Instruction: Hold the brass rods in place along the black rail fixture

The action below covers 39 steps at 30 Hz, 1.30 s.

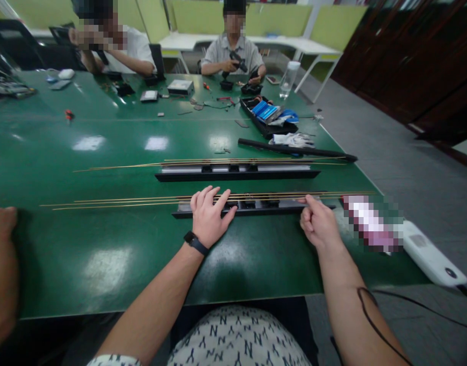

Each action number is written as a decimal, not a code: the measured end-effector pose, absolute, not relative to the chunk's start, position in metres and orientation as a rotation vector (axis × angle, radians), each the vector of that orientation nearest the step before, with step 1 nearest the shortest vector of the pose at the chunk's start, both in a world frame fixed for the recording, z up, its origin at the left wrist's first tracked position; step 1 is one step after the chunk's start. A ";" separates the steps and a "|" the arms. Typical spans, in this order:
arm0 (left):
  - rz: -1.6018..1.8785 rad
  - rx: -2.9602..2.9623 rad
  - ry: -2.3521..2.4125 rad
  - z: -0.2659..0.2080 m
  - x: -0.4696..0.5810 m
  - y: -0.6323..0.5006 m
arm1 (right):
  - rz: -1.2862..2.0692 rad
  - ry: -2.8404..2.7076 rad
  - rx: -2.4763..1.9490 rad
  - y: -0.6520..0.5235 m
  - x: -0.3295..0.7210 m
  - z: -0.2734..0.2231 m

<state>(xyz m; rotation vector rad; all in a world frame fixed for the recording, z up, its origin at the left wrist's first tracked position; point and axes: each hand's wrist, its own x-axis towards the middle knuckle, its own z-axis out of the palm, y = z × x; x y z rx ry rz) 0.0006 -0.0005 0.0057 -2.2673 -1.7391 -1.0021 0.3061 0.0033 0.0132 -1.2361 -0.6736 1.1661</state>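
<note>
Left hand (210, 216): unclenched, fingers spread across the near rods.
Right hand (318, 221): curled, index fingertip at the rods; cannot tell whether it grips.
Near rods (264, 196): thin, straight, gold-coloured, above the near channel.
Near channel (271, 211): long, black-edged, dark blocks inside, on glossy green tabletop (115, 234).
Black tray (252, 118): ribbed blue block (264, 112).

Slender straight metallic rods (256, 195), centre frame: gold. Long rail (256, 211), centre frame: black, with silver-grey inner surface. Broad glossy tabletop (84, 239): green. Fabric shirt (241, 335), bottom centre: whitish, repeating dark letter pattern. Shallow tray (281, 129), upper right of centre: black.
</note>
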 end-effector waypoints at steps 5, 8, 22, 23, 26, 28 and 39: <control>-0.990 -2.260 -1.740 0.006 0.001 -0.001 | 1.196 -0.706 -1.227 0.003 0.307 0.012; -0.983 -2.256 -1.745 0.006 0.001 -0.001 | 1.242 -0.748 -1.231 0.002 0.305 0.011; -0.997 -2.265 -1.762 0.008 0.001 -0.002 | 1.257 -0.745 -1.234 0.003 0.304 0.011; -0.995 -2.266 -1.762 0.008 0.001 -0.002 | 1.257 -0.747 -1.237 0.003 0.303 0.012; -0.996 -2.264 -1.759 0.007 0.001 -0.002 | 1.269 -0.754 -1.240 0.003 0.302 0.012; -0.998 -2.260 -1.752 0.007 0.001 -0.002 | 1.283 -0.760 -1.236 0.003 0.302 0.012; -0.997 -2.264 -1.749 0.007 0.001 -0.001 | 1.245 -0.714 -1.220 0.003 0.301 0.013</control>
